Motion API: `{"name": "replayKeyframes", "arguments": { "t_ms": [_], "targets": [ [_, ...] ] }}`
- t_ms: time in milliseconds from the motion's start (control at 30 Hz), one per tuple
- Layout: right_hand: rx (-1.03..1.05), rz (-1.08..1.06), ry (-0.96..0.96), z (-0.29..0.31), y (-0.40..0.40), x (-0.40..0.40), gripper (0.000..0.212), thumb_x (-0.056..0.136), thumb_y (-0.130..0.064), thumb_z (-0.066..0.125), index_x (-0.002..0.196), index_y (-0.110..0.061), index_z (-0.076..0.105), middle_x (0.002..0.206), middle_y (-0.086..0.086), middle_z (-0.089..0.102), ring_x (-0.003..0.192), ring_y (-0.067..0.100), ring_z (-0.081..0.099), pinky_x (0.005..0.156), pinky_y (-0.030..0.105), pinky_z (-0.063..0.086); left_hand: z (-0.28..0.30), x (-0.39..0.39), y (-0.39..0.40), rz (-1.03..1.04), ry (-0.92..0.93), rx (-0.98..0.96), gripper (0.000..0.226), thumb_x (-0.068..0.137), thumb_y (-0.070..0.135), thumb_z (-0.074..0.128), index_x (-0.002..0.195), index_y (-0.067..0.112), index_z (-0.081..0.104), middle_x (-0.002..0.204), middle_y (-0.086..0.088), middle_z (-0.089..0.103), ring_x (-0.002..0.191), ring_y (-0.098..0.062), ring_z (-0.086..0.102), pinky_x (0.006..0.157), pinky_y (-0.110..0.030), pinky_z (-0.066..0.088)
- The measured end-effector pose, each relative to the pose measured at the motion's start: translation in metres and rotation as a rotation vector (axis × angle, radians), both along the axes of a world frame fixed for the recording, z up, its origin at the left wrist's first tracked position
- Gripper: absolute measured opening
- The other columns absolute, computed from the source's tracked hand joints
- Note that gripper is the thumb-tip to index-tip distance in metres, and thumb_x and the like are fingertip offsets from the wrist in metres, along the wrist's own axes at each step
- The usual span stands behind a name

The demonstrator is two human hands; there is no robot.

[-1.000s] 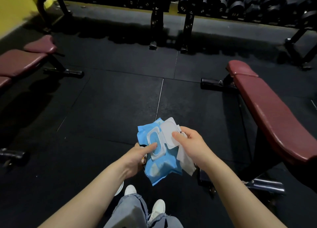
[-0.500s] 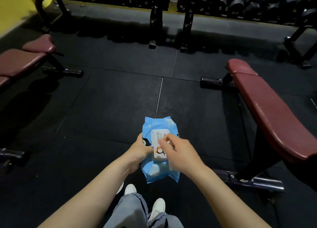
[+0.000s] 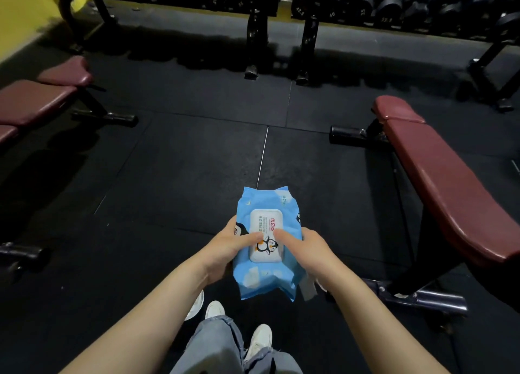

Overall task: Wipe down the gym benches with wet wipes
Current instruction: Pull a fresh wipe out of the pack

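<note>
I hold a blue wet wipes pack (image 3: 267, 199) in front of me, its white flip lid (image 3: 264, 219) closed. My left hand (image 3: 228, 247) grips the pack's left edge, thumb lying on the lid. My right hand (image 3: 306, 247) is at the right edge with its thumb on the lid and its fingers hidden underneath. A white wet wipe (image 3: 308, 289) hangs out from under that hand. A maroon padded bench (image 3: 444, 182) stands to my right, and another maroon bench (image 3: 33, 101) at the far left.
A dumbbell rack (image 3: 306, 36) on black legs runs along the back. The right bench's metal foot (image 3: 422, 297) lies close to my right forearm. Black rubber floor tiles (image 3: 183, 162) stretch between the benches. My white shoes (image 3: 259, 340) show below.
The pack's lid was open with a wipe pulled out; my right hand has pushed it closed. Both thumbs now lie on the closed lid, and the pack has turned straight.
</note>
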State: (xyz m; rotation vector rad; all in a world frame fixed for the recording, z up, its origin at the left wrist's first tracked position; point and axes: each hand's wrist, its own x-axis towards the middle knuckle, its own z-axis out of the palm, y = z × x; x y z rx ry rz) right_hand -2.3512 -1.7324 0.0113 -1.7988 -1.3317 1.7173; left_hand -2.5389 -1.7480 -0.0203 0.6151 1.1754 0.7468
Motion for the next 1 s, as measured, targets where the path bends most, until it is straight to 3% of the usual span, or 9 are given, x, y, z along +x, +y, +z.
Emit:
{"name": "replayKeyframes", "arguments": {
  "t_ms": [100, 267, 433, 533, 600, 667, 800, 900, 1000],
  "targets": [
    [0.012, 0.054, 0.053, -0.002, -0.003, 0.005, 0.009, 0.088, -0.041, 0.068, 0.095, -0.037, 0.064, 0.095, -0.018, 0.072, 0.090, 0.004, 0.069, 0.078, 0.025, 0.056, -0.004, 0.001, 0.002, 0.006, 0.019, 0.024, 0.056, 0.083, 0.012, 0.074, 0.130, 0.024, 0.048, 0.117, -0.003, 0.071, 0.105, -0.026, 0.069, 0.093, -0.048, 0.054],
    [-0.002, 0.009, 0.060, -0.014, -0.006, 0.007, 0.025, 0.086, -0.037, 0.072, 0.109, -0.034, 0.065, 0.104, -0.014, 0.073, 0.092, 0.006, 0.070, 0.081, 0.031, 0.059, -0.010, 0.005, 0.003, 0.035, 0.065, 0.022, 0.052, 0.082, 0.007, 0.075, 0.123, 0.027, 0.050, 0.109, 0.000, 0.074, 0.099, -0.023, 0.072, 0.085, -0.044, 0.058],
    [-0.027, -0.016, 0.020, -0.029, 0.016, 0.006, 0.033, 0.087, -0.042, 0.069, 0.116, -0.029, 0.061, 0.117, -0.009, 0.068, 0.100, 0.008, 0.065, 0.082, 0.028, 0.054, -0.026, 0.001, 0.027, 0.025, 0.071, 0.044, 0.064, 0.080, 0.005, 0.077, 0.132, 0.026, 0.046, 0.120, -0.005, 0.069, 0.106, -0.024, 0.069, 0.087, -0.044, 0.057],
    [0.035, -0.046, -0.297, -0.049, 0.042, 0.010, 0.060, 0.087, -0.045, 0.064, 0.137, -0.017, 0.046, 0.137, 0.003, 0.047, 0.120, 0.022, 0.053, 0.094, 0.032, 0.043, -0.048, -0.009, 0.057, 0.008, 0.374, 0.001, 0.090, 0.082, 0.016, 0.077, 0.153, 0.025, 0.022, 0.149, -0.010, 0.044, 0.129, -0.027, 0.052, 0.096, -0.037, 0.048],
    [0.021, -0.132, -0.309, -0.054, 0.051, 0.015, 0.056, 0.090, -0.031, 0.057, 0.141, -0.016, 0.040, 0.143, 0.007, 0.040, 0.125, 0.025, 0.048, 0.096, 0.032, 0.040, -0.060, -0.017, 0.069, -0.017, 0.694, -0.089, 0.096, 0.085, 0.026, 0.074, 0.156, 0.020, 0.011, 0.156, -0.012, 0.032, 0.137, -0.030, 0.042, 0.103, -0.039, 0.043],
    [0.009, -0.208, -0.224, -0.057, 0.051, 0.023, 0.051, 0.088, -0.015, 0.052, 0.138, -0.019, 0.043, 0.138, 0.005, 0.046, 0.118, 0.023, 0.050, 0.093, 0.031, 0.042, -0.068, -0.018, 0.070, -0.083, 0.784, -0.064, 0.087, 0.086, 0.028, 0.071, 0.155, 0.018, 0.017, 0.154, -0.012, 0.035, 0.137, -0.028, 0.042, 0.105, -0.039, 0.042],
    [-0.004, -0.235, -0.092, -0.064, 0.034, 0.030, 0.056, 0.083, 0.002, 0.047, 0.133, -0.022, 0.047, 0.120, 0.002, 0.060, 0.104, 0.018, 0.059, 0.077, 0.027, 0.048, -0.071, -0.001, 0.056, -0.200, 0.723, 0.066, 0.060, 0.089, 0.023, 0.066, 0.144, 0.019, 0.042, 0.143, -0.002, 0.051, 0.125, -0.016, 0.051, 0.091, -0.026, 0.044],
    [-0.021, -0.297, 0.028, -0.065, 0.023, 0.033, 0.048, 0.084, 0.004, 0.048, 0.126, -0.019, 0.053, 0.111, 0.003, 0.067, 0.101, 0.019, 0.065, 0.081, 0.033, 0.055, -0.064, 0.019, 0.044, -0.256, 0.576, 0.148, 0.040, 0.090, 0.020, 0.068, 0.128, 0.020, 0.058, 0.127, 0.005, 0.063, 0.117, -0.009, 0.058, 0.094, -0.022, 0.045],
    [-0.006, -0.348, 0.197, -0.057, 0.015, 0.035, 0.042, 0.084, 0.009, 0.048, 0.115, -0.017, 0.059, 0.107, 0.007, 0.071, 0.101, 0.024, 0.068, 0.088, 0.041, 0.056, -0.050, 0.035, 0.032, -0.350, 0.363, 0.173, 0.029, 0.091, 0.034, 0.067, 0.119, 0.024, 0.065, 0.115, 0.012, 0.069, 0.113, -0.005, 0.062, 0.097, -0.023, 0.047]
  ]
}}
